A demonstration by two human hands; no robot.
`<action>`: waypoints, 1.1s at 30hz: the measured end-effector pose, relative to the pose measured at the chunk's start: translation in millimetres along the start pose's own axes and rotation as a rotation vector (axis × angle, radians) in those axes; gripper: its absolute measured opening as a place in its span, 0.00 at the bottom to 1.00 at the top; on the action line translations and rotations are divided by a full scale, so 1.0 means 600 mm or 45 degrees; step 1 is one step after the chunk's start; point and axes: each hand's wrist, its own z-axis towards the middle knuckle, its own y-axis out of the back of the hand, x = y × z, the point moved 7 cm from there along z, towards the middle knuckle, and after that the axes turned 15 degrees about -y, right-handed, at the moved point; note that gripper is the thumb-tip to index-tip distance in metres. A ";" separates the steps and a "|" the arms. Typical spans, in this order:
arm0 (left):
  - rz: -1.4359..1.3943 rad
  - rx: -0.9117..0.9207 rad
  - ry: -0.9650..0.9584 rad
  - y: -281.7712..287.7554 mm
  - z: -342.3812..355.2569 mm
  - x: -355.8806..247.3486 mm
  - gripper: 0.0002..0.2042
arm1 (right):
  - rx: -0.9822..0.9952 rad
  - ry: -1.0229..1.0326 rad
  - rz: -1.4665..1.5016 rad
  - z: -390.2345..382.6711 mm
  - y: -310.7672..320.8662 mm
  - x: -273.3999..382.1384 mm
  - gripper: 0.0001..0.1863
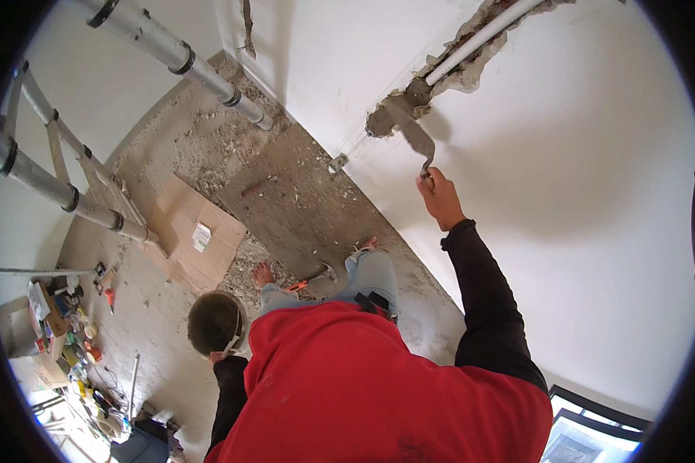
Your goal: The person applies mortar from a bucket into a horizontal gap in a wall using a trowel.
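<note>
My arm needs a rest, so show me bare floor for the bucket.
Grey floor lies mostly bare between the bucket and the tool clutter. The cardboard is bare around its white packet. Crowded: that clutter, and the rubble near the ladder.

The right arm [490, 305] reaches up and forward from the shoulder, slightly bent at the elbow, its forearm angled a little leftward. The right wrist [457, 225] looks nearly straight, and the right hand [442, 202] is closed in a grip, fingers curled, knuckles outward. The left arm [228, 393] hangs low, close by the torso [386, 386]. The left hand [217, 356] shows only small, seemingly curled in a hold, its fingers partly hidden. Below, the bare feet [263, 274] stand apart, the right one farther forward.
</note>
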 end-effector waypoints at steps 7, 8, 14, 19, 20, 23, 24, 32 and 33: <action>-0.160 -0.004 0.146 0.003 -0.004 -0.003 0.13 | -0.005 -0.377 0.203 0.097 -0.026 -0.066 0.17; -0.174 0.004 0.157 0.002 -0.006 -0.003 0.12 | 0.097 -0.502 0.210 0.089 -0.024 -0.061 0.17; -0.229 0.012 0.193 0.002 -0.005 -0.014 0.12 | -0.325 -0.031 -0.130 0.094 0.016 -0.053 0.17; -0.266 0.014 0.235 -0.006 -0.016 0.001 0.12 | -0.455 0.013 -0.008 0.058 0.076 0.015 0.16; -0.269 0.016 0.244 -0.003 -0.016 0.003 0.11 | -0.400 -0.040 0.101 0.057 0.070 0.006 0.16; -0.280 0.012 0.263 0.004 -0.018 0.006 0.11 | -0.203 -0.219 0.397 0.062 0.040 -0.017 0.17; -0.285 0.010 0.272 0.008 -0.021 0.008 0.11 | -0.122 -0.297 0.476 0.070 0.024 -0.029 0.17; -0.312 -0.024 0.374 0.029 -0.073 0.025 0.11 | -0.214 -0.038 0.340 0.084 -0.048 -0.062 0.17; -0.311 -0.023 0.379 0.030 -0.072 0.022 0.11 | -0.185 -0.030 0.279 0.082 -0.055 -0.059 0.17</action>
